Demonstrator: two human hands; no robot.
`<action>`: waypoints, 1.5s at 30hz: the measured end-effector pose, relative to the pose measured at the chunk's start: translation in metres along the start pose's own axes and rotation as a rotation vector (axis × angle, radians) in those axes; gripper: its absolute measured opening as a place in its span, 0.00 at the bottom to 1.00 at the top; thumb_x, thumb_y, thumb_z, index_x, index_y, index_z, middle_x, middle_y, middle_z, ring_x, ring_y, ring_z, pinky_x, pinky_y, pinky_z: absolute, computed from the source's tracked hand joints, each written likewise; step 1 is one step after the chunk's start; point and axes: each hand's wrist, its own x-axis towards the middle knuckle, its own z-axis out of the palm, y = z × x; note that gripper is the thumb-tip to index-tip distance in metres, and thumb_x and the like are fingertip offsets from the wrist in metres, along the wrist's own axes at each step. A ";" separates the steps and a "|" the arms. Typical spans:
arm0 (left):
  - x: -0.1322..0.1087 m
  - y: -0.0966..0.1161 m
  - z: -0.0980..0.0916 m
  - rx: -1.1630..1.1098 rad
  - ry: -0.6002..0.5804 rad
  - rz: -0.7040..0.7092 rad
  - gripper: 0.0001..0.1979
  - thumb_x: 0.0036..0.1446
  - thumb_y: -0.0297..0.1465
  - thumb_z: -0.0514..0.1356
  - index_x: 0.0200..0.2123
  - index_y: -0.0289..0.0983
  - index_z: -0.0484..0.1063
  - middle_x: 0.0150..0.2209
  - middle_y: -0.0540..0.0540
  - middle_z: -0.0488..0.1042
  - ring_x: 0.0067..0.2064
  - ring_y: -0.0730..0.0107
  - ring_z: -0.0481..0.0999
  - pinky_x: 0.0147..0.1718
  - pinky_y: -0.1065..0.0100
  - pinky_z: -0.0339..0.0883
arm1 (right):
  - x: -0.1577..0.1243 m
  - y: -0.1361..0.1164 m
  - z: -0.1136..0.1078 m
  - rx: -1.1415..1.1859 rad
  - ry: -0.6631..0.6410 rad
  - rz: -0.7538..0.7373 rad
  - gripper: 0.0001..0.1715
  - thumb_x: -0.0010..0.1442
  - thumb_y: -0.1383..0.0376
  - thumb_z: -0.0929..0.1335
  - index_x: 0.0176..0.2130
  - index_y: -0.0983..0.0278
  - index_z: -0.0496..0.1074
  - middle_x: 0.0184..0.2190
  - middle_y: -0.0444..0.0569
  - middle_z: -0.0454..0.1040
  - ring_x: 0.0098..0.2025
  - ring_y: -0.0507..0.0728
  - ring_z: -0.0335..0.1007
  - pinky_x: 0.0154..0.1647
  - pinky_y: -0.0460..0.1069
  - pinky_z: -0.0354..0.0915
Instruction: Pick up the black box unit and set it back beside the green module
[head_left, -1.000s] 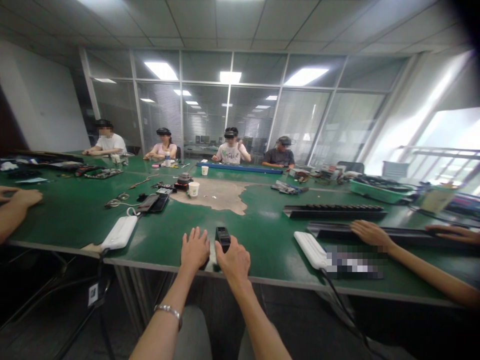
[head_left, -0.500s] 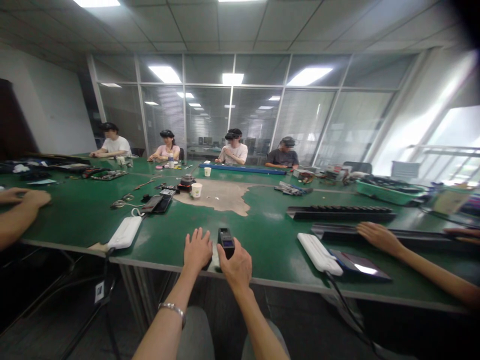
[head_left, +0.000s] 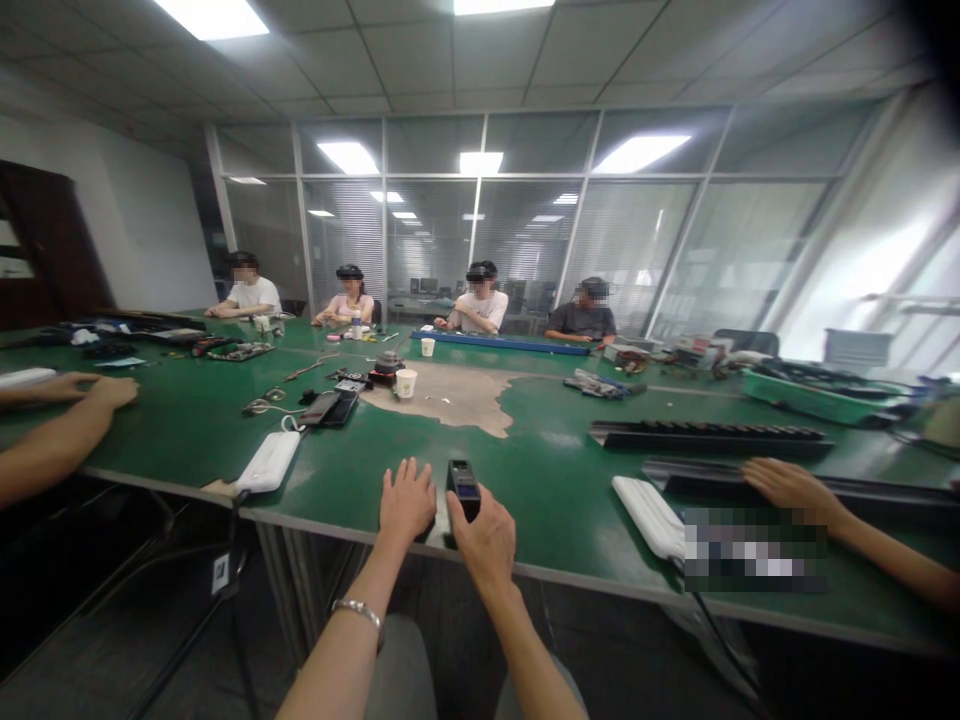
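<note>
A small black rectangular device (head_left: pixel 463 485) with a lit bluish screen is gripped upright in the right hand (head_left: pixel 487 535), whose fingers are closed around its lower half. Its base is hidden by the hand, so contact with the table cannot be told. The device is held just inside the near edge of the large green-matted work table (head_left: pixel 555 470). The left hand (head_left: pixel 406 500) is laid flat on the mat just beside the device, with fingers spread, nothing grasped and the heel at the table edge. A silver metal bracelet (head_left: pixel 358 610) is worn on that wrist.

Open green mat is seen ahead of both hands, up to a worn tan patch (head_left: pixel 457 398) where the covering is gone. To the left, a flat white plastic box (head_left: pixel 268 462) with a cord is set near the table's edge, well apart from the left hand. To the right, a white ribbed plastic block (head_left: pixel 649 502) is laid at an angle near the edge, with bare mat between it and the right hand. Beyond it, a co-worker's hand (head_left: pixel 787 485) is rested on a long black tray (head_left: pixel 690 470). At the far left, another co-worker's hand (head_left: pixel 105 390) is laid on the mat. A white paper cup (head_left: pixel 406 382) and two black phones (head_left: pixel 330 407) are placed farther in, by the tan patch.
</note>
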 end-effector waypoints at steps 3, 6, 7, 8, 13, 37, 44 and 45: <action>-0.001 0.001 -0.001 0.006 0.003 0.006 0.25 0.67 0.40 0.44 0.65 0.45 0.62 0.69 0.42 0.57 0.70 0.54 0.53 0.65 0.44 0.46 | 0.002 -0.001 -0.002 0.030 -0.021 0.008 0.32 0.63 0.47 0.64 0.54 0.68 0.71 0.46 0.61 0.77 0.48 0.63 0.73 0.54 0.54 0.59; 0.000 0.001 0.000 0.009 0.012 0.017 0.25 0.68 0.40 0.43 0.64 0.45 0.62 0.69 0.41 0.58 0.70 0.54 0.53 0.65 0.44 0.46 | 0.005 -0.001 -0.003 0.081 -0.022 0.007 0.31 0.63 0.48 0.64 0.54 0.68 0.71 0.46 0.60 0.77 0.49 0.63 0.73 0.53 0.53 0.60; 0.000 0.001 0.000 0.009 0.014 0.018 0.25 0.68 0.40 0.43 0.64 0.44 0.62 0.68 0.41 0.58 0.69 0.54 0.53 0.65 0.44 0.46 | 0.006 -0.002 -0.003 0.102 -0.016 0.002 0.31 0.63 0.47 0.64 0.54 0.68 0.71 0.46 0.60 0.77 0.49 0.63 0.73 0.53 0.53 0.60; 0.000 0.000 0.000 0.009 0.015 0.018 0.25 0.68 0.40 0.43 0.64 0.44 0.62 0.68 0.41 0.58 0.69 0.54 0.53 0.65 0.44 0.46 | 0.009 -0.003 -0.004 0.123 -0.006 -0.003 0.32 0.63 0.47 0.64 0.54 0.68 0.71 0.46 0.60 0.77 0.49 0.63 0.73 0.53 0.53 0.61; 0.001 0.000 0.001 0.006 -0.009 0.002 0.26 0.67 0.41 0.44 0.65 0.44 0.62 0.69 0.42 0.57 0.70 0.54 0.53 0.65 0.44 0.46 | 0.025 -0.012 -0.018 0.236 0.044 0.006 0.34 0.63 0.46 0.63 0.56 0.68 0.70 0.48 0.59 0.77 0.50 0.62 0.73 0.53 0.53 0.62; 0.002 0.000 0.002 0.017 -0.026 0.002 0.26 0.68 0.42 0.43 0.65 0.46 0.61 0.69 0.43 0.56 0.70 0.55 0.52 0.65 0.45 0.46 | 0.027 0.057 -0.017 0.133 0.066 0.040 0.35 0.63 0.46 0.62 0.56 0.68 0.69 0.51 0.59 0.74 0.53 0.62 0.70 0.55 0.53 0.61; 0.002 0.000 0.002 0.014 -0.025 0.001 0.26 0.68 0.42 0.43 0.65 0.46 0.61 0.70 0.43 0.56 0.70 0.55 0.52 0.65 0.45 0.45 | 0.025 0.055 -0.021 0.053 0.043 0.039 0.34 0.63 0.46 0.62 0.54 0.70 0.71 0.49 0.60 0.75 0.53 0.64 0.70 0.55 0.54 0.61; 0.002 0.000 0.003 0.013 -0.024 0.003 0.26 0.68 0.42 0.43 0.65 0.46 0.61 0.69 0.43 0.56 0.70 0.55 0.52 0.66 0.45 0.45 | 0.024 0.055 -0.021 0.043 0.062 0.045 0.34 0.62 0.46 0.63 0.53 0.70 0.72 0.49 0.61 0.75 0.53 0.64 0.69 0.55 0.54 0.61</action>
